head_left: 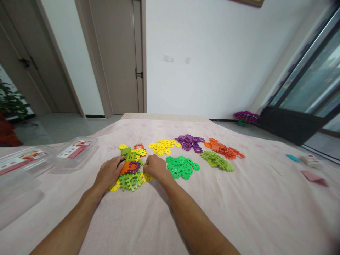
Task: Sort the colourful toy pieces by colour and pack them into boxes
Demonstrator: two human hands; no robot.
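Observation:
A mixed heap of flat plastic snowflake pieces (pixel 131 166) in yellow, green, orange and purple lies on the pink cloth (pixel 170 212) between my hands. My left hand (pixel 109 172) rests on the heap's left side, fingers curled over an orange piece. My right hand (pixel 156 166) sits at the heap's right edge with fingers bent inward onto the pieces; what they pinch is hidden. Sorted piles lie beyond: yellow (pixel 164 146), purple (pixel 189 142), orange (pixel 223 149), dark green (pixel 182 166) and light green (pixel 216 160).
A clear plastic lid (pixel 75 152) and clear boxes (pixel 18 166) lie at the left. Small cards and a blue piece (pixel 293 157) sit at the far right. Doors, a potted plant (pixel 10 102) and purple flowers (pixel 245 117) stand beyond the cloth.

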